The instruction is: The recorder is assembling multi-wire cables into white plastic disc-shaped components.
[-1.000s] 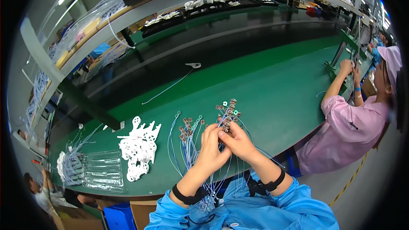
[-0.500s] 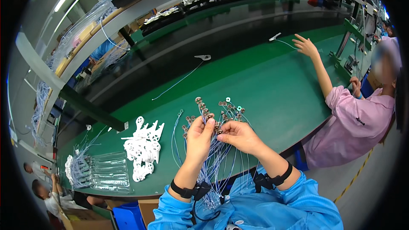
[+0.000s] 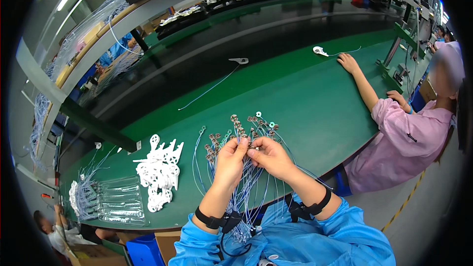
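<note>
My left hand (image 3: 229,161) and my right hand (image 3: 274,159) meet in front of me above the green table, both closed with fingertips together. My left hand is closed on thin blue-white wires with small coppery round metal discs (image 3: 234,118) showing above its fingers. Thumb and finger of my right hand pinch at the disc end of a wire, mostly hidden by the fingers. A loose bundle of wires (image 3: 241,201) hangs below my hands toward my lap. More metal discs (image 3: 213,140) fan out on the table around them, along with a few green ring ends (image 3: 258,114).
White plastic pieces (image 3: 160,172) are piled to the left, beside a clear plastic tray (image 3: 120,202) and a wire bunch (image 3: 87,199). A dark post (image 3: 98,125) rises there. Ahead lies a wired white piece (image 3: 241,61). A co-worker's hand (image 3: 349,63) rests near another white piece (image 3: 319,50).
My hands have drawn slightly closer together, with the right fingertips now nearer the left. The co-worker's raised hand has come down to the table, and the white piece near it lies differently.
</note>
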